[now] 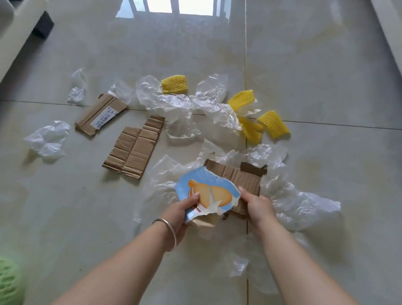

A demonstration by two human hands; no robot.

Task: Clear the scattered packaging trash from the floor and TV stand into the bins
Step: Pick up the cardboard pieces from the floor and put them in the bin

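From the head view, both arms reach forward and down over the floor (69, 201). The left hand (180, 207) grips the torn blue printed card (207, 192) at its near edge; the right hand (258, 207) pinches its far right edge, above brown cardboard (244, 178) and clear plastic wrap (305, 202).

left hand (182, 210): grips torn blue carton piece (207, 193), centre frame
right hand (258, 207): pinches its right edge
floor (323, 78): cardboard scraps (133, 150), clear plastic wrap (175, 101), yellow foam nets (273, 127)
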